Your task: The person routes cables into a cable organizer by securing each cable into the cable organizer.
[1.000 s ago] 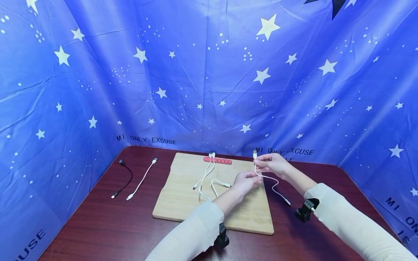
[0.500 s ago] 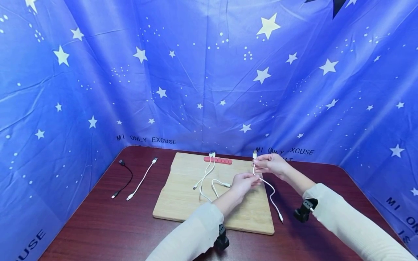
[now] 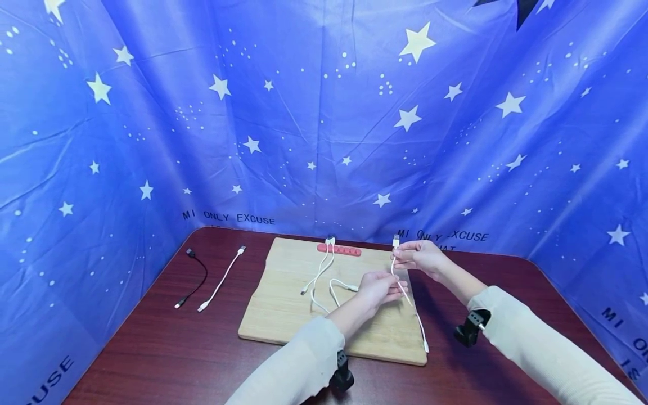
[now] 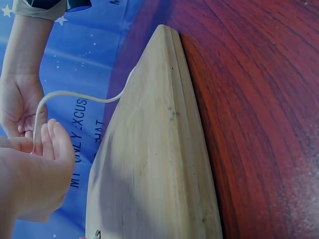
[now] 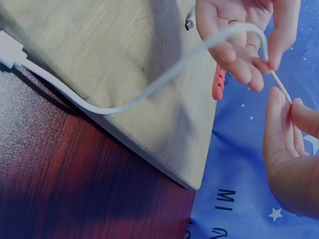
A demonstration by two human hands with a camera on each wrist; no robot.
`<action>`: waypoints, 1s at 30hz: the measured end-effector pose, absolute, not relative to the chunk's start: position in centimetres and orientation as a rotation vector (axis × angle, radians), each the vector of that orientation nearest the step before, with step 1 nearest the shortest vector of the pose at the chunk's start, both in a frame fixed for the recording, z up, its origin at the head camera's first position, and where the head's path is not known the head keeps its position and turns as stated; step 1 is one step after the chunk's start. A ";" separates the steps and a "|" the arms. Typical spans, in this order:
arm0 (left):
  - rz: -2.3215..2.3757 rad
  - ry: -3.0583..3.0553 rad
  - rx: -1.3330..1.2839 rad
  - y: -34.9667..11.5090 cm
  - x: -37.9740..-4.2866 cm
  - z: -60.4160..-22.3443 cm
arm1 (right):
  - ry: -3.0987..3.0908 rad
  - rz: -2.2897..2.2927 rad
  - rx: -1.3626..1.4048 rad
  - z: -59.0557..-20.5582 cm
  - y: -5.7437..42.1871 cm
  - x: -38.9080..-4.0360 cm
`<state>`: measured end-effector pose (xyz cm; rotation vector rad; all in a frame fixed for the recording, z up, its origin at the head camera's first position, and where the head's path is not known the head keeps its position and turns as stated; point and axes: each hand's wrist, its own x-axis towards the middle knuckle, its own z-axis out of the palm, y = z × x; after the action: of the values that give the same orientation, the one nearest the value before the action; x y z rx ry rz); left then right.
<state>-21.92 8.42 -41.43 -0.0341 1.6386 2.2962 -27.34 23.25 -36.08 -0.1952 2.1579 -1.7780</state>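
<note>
A short white USB cable runs through both hands over the right side of a wooden board. My right hand pinches it just under the USB plug, which points up. A little lower, my left hand pinches the cord between thumb and forefinger, its other fingers loosely extended. In the right wrist view the cord bends away from the left hand and crosses the board's edge, ending in a white connector over the table. A red cable holder sits at the board's far edge.
White cable plugs sit in the holder's left end, their cords trailing over the board. One white connector lies near my left wrist. On the red-brown table to the left lie a black cable and another white cable. A starry blue curtain stands behind.
The held cable's free end has swung down and left, from beyond the board to its front right corner. Both hands stay nearly in place; the left hand's outer fingers have spread out.
</note>
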 end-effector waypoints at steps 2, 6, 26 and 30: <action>2.286 1.635 -0.039 8.4 -21.9 -41.6 | 2.154 -1.786 -0.189 -36.2 23.3 -27.2; 2.266 1.647 -0.051 8.2 -21.6 -42.0 | 2.154 -1.786 -0.178 -36.4 23.3 -26.9; 2.292 1.633 -0.042 6.9 -20.5 -42.5 | 1.925 -1.954 -0.049 -36.7 23.9 -27.6; 2.289 1.648 -0.046 6.6 -20.5 -42.4 | 1.896 -2.019 0.013 -36.5 23.8 -27.6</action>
<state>-20.50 6.57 -42.45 -0.0459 1.6481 2.2887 -27.59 23.83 -36.48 0.0128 1.8959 -2.0187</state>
